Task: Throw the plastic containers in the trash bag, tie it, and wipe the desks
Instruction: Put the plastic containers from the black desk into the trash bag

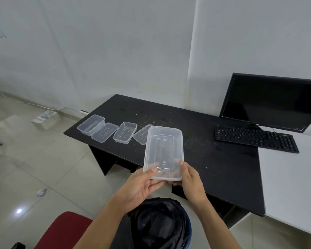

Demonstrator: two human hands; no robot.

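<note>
Both of my hands hold a clear plastic container point(163, 151) by its near end, above the desk's front edge. My left hand point(142, 186) grips its near left corner, thumb on the rim. My right hand point(190, 182) grips the near right corner. Several more clear containers and lids lie in a row on the black desk point(214, 159): one at the far left point(91, 124), then a lid point(104, 132), another container point(125, 132), and a lid point(142, 134) partly hidden behind the held container. Below my hands stands a bin lined with a black trash bag point(160, 225), open at the top.
Crumbs and dust speckle the black desk. A black monitor point(271, 101) and keyboard point(255, 138) sit at the right, where a white desk point(293, 186) adjoins. A red chair seat point(63, 230) is at the lower left. Crumpled paper point(41, 192) lies on the tiled floor.
</note>
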